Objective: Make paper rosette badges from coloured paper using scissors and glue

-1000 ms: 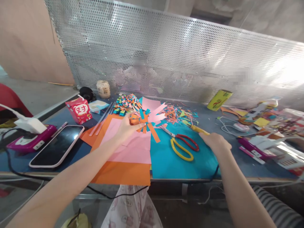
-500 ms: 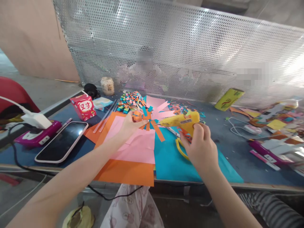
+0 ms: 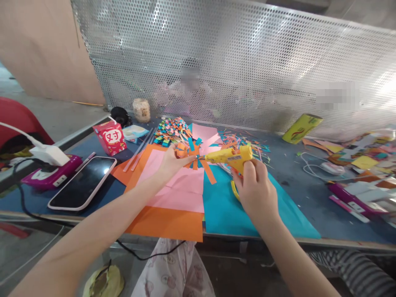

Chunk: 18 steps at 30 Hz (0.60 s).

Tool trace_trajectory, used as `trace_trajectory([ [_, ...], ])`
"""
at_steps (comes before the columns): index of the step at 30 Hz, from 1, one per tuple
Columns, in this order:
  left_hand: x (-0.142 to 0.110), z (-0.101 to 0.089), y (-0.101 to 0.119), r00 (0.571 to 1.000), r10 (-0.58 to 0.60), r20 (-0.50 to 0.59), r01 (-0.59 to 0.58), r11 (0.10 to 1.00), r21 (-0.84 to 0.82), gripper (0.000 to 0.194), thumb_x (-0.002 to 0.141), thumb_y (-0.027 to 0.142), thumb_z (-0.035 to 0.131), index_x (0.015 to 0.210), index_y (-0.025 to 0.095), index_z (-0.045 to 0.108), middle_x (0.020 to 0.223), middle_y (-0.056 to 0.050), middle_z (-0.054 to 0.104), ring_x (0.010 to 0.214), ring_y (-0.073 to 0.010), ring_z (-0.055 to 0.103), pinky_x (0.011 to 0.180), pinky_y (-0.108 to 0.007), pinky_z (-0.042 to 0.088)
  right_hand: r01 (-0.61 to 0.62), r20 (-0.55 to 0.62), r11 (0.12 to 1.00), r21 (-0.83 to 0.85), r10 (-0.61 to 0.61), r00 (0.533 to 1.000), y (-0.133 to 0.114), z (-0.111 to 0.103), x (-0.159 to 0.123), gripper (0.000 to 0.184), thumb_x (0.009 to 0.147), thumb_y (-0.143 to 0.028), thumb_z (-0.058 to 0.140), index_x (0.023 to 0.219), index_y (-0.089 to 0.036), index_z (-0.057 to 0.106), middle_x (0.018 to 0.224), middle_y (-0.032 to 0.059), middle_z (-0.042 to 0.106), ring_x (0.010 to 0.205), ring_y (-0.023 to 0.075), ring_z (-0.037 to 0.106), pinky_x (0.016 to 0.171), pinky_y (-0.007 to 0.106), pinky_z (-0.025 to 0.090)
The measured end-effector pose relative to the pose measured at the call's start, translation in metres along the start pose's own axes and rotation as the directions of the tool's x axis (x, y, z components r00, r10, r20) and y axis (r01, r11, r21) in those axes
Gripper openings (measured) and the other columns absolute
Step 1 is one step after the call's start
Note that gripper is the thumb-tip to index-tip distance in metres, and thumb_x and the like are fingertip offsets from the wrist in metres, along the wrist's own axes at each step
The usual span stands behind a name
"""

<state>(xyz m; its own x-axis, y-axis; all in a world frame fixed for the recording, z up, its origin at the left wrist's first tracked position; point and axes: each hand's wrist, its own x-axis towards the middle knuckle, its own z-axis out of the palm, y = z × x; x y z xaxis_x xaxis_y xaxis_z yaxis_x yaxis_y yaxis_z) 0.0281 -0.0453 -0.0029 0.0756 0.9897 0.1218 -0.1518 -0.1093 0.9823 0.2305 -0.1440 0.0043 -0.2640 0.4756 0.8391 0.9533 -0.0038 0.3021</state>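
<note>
My left hand (image 3: 173, 162) is closed on a paper craft piece (image 3: 194, 153) with orange and blue strips spreading out from its middle. One long orange strip (image 3: 209, 172) points down to the right. In my right hand (image 3: 257, 185) is a yellow glue gun (image 3: 227, 155), its nozzle at the middle of the strips; whether it touches them I cannot tell. Under my left hand lie pink paper (image 3: 182, 194) and orange paper (image 3: 167, 225). Blue paper (image 3: 229, 218) lies below my right hand, with scissors (image 3: 234, 190) partly hidden behind that hand.
A phone (image 3: 82, 183), a purple power strip (image 3: 51, 173) and a red drink carton (image 3: 110, 137) stand on the left. Cut paper pieces (image 3: 173, 128) are heaped behind. A yellow-green tube (image 3: 301, 128) leans near the perforated metal screen (image 3: 235, 62). Another purple power strip (image 3: 355, 200) lies right.
My right hand has lifted the glue gun from the table at the right and brought it left to the strips. My left hand still holds the paper piece.
</note>
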Motion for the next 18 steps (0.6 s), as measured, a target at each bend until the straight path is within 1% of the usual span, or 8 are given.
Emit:
trace_trajectory([
  [3,-0.0006,0.0002,0.0012,1.000,0.002,0.004,-0.002,1.000,-0.021,0.043,0.058,0.019,0.078,0.092,0.017,0.052,0.088,-0.002,0.065,0.076,-0.0142,0.062,0.071,-0.029,0.051,-0.008,-0.010,0.998,-0.067,0.007,1.000,-0.0007,-0.0016,0.0015,0.016,0.094,-0.030,0.048,0.102,-0.015,0.049,0.097,0.0132,0.064,0.065,0.0177,0.065,0.044,0.025,0.044],
  [5,-0.0011,0.0003,0.0021,1.000,0.004,-0.001,-0.004,1.000,-0.009,0.044,0.059,0.019,0.078,0.093,0.017,0.052,0.088,-0.002,0.065,0.077,-0.0140,0.063,0.071,-0.028,0.051,0.011,-0.005,0.996,-0.092,-0.011,1.000,-0.0009,-0.0035,0.0018,0.015,0.095,-0.029,0.047,0.101,-0.015,0.048,0.095,0.0122,0.064,0.065,0.0166,0.065,0.043,0.024,0.043],
  [9,-0.0022,0.0005,0.0033,1.000,0.013,-0.016,-0.012,0.999,0.048,0.044,0.059,0.019,0.079,0.093,0.017,0.052,0.088,-0.002,0.065,0.076,-0.0140,0.063,0.071,-0.029,0.052,0.048,-0.012,0.995,-0.088,-0.049,0.999,-0.0013,-0.0059,0.0022,0.013,0.094,-0.025,0.049,0.101,-0.014,0.048,0.097,0.0128,0.064,0.067,0.0165,0.066,0.043,0.022,0.042],
  [12,-0.0021,0.0006,0.0034,1.000,0.006,-0.019,-0.006,1.000,0.019,0.044,0.059,0.019,0.079,0.093,0.017,0.052,0.089,-0.002,0.065,0.078,-0.0142,0.063,0.074,-0.030,0.052,0.029,-0.017,0.996,-0.083,-0.031,0.999,-0.0010,-0.0058,0.0025,0.013,0.094,-0.025,0.048,0.101,-0.015,0.048,0.098,0.0133,0.065,0.069,0.0179,0.066,0.045,0.023,0.043],
  [16,-0.0015,0.0010,0.0033,1.000,-0.012,-0.014,0.012,1.000,-0.010,0.041,0.060,0.016,0.077,0.092,0.017,0.052,0.086,-0.001,0.065,0.074,-0.0131,0.062,0.071,-0.029,0.052,0.035,0.038,0.994,-0.100,-0.031,0.999,-0.0020,-0.0056,0.0013,0.011,0.094,-0.024,0.046,0.101,-0.016,0.049,0.098,0.0127,0.065,0.067,0.0173,0.064,0.043,0.023,0.040],
  [18,-0.0012,0.0009,0.0027,1.000,-0.007,-0.018,0.007,1.000,0.000,0.041,0.060,0.015,0.077,0.091,0.017,0.052,0.085,-0.001,0.064,0.072,-0.0124,0.061,0.070,-0.028,0.051,0.025,0.048,0.995,-0.098,-0.021,0.999,-0.0026,-0.0057,0.0002,0.013,0.095,-0.024,0.044,0.103,-0.015,0.049,0.099,0.0133,0.064,0.069,0.0171,0.065,0.044,0.023,0.041],
])
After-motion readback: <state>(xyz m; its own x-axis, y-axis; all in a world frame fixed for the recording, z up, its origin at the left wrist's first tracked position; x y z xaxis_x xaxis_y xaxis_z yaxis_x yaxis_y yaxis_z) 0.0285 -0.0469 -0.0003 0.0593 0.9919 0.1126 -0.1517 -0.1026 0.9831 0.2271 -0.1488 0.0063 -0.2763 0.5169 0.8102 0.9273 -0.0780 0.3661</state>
